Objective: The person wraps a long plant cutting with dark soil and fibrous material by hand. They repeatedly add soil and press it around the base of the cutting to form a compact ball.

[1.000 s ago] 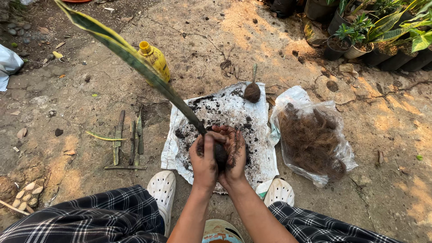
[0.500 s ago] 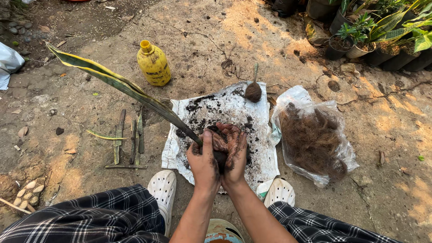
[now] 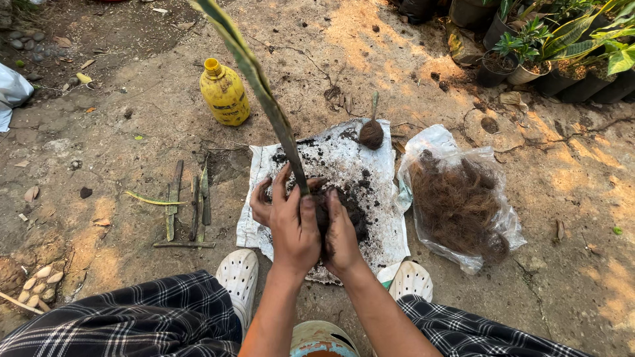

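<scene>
Both hands, left hand (image 3: pixel 291 225) and right hand (image 3: pixel 340 231), grip closed around a soil ball (image 3: pixel 331 215) at the base of a long leaf cutting (image 3: pixel 264 92), over the soil-strewn white sack (image 3: pixel 370 172). Clear bag (image 3: pixel 463 205) holds brown fibre; yellow bottle (image 3: pixel 225 92) stands uncapped.

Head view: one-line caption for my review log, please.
Both hands, left hand and right hand, press dark soil around a long green leaf cutting above a white sack.
</scene>
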`<action>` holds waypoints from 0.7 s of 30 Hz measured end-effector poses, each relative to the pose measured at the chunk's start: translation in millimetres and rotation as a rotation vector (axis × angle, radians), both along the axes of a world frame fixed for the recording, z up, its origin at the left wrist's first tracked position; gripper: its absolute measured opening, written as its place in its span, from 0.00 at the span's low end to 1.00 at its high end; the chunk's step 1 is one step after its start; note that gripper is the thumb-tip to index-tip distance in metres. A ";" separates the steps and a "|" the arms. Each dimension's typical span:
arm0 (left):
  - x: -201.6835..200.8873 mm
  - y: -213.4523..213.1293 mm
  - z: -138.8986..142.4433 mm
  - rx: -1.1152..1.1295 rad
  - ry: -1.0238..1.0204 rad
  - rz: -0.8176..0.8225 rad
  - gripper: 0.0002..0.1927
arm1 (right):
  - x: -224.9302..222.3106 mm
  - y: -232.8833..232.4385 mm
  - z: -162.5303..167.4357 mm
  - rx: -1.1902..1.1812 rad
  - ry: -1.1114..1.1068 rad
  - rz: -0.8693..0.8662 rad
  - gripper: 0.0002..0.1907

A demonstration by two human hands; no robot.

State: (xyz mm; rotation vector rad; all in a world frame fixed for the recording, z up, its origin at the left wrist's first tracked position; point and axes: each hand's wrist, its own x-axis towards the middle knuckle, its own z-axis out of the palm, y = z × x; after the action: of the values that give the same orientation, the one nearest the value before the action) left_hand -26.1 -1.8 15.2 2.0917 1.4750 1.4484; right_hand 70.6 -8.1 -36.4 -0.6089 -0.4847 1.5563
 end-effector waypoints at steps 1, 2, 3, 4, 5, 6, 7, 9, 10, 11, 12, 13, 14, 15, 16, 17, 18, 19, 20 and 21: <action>0.2 0.5 2.1 -0.058 0.008 0.016 0.26 | 0.5 1.5 -2.6 -0.007 -0.163 -0.046 0.24; 1.6 1.6 2.9 -0.114 0.015 0.033 0.26 | 1.2 3.6 -4.4 -0.011 -0.327 -0.093 0.24; 4.0 2.1 2.6 -0.171 0.022 0.048 0.27 | 3.3 4.7 -5.7 -0.016 -0.490 -0.140 0.23; 6.0 2.8 1.3 -0.214 -0.076 -0.013 0.27 | 4.0 5.9 -6.3 0.037 -0.549 -0.153 0.23; 9.3 3.2 -0.8 -0.256 -0.174 -0.076 0.27 | 5.9 7.1 -6.1 0.092 -0.607 -0.168 0.24; 11.9 3.0 -3.4 -0.301 -0.272 -0.141 0.28 | 7.8 7.3 -5.2 0.144 -0.665 -0.183 0.24; 14.7 2.5 -6.2 -0.285 -0.284 -0.167 0.27 | 9.5 5.8 -3.8 0.088 -0.644 -0.204 0.24; 15.8 2.4 -11.1 -0.251 -0.308 -0.220 0.27 | 10.3 4.1 0.9 -0.019 -0.600 -0.245 0.24; 15.6 2.3 -13.1 -0.285 -0.421 -0.265 0.26 | 11.5 3.7 4.1 0.036 -0.571 -0.182 0.25; 15.6 1.4 -14.7 -0.320 -0.535 -0.310 0.26 | 14.0 3.3 7.6 0.091 -0.541 -0.119 0.26; 14.2 0.8 -16.0 -0.357 -0.648 -0.355 0.25 | 14.0 2.7 11.1 0.142 -0.510 -0.057 0.28; 14.5 0.6 -17.5 -0.362 -0.696 -0.337 0.24 | 13.1 1.9 14.2 0.165 -0.554 -0.085 0.25; 15.4 1.3 -18.9 -0.362 -0.743 -0.321 0.23 | 12.5 2.2 17.2 0.192 -0.598 -0.114 0.22; 16.6 1.9 -20.2 -0.360 -0.789 -0.305 0.22 | 12.8 2.7 19.9 0.222 -0.642 -0.143 0.19; 16.7 1.7 -21.9 -0.359 -0.810 -0.281 0.21 | 11.7 2.6 21.8 0.220 -0.648 -0.143 0.19; 18.5 0.7 -23.8 -0.357 -0.832 -0.258 0.20 | 11.7 2.2 22.9 0.219 -0.655 -0.144 0.19; 20.2 0.0 -25.7 -0.354 -0.854 -0.234 0.20 | 11.3 2.1 23.4 0.219 -0.661 -0.144 0.19; 22.1 -0.9 -27.6 -0.331 -0.800 -0.195 0.19 | 11.6 1.6 22.9 0.195 -0.638 -0.140 0.20; 22.3 -1.3 -29.2 -0.310 -0.746 -0.155 0.18 | 10.9 1.3 21.8 0.171 -0.613 -0.136 0.20; 23.1 -2.1 -30.3 -0.288 -0.691 -0.117 0.19 | 11.1 1.0 20.2 0.147 -0.589 -0.133 0.21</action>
State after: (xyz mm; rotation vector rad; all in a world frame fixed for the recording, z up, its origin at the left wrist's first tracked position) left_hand -3.0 -4.0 -15.2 1.2882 1.1658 1.5716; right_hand 81.7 -7.1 -16.2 -0.9680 -0.9706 1.1881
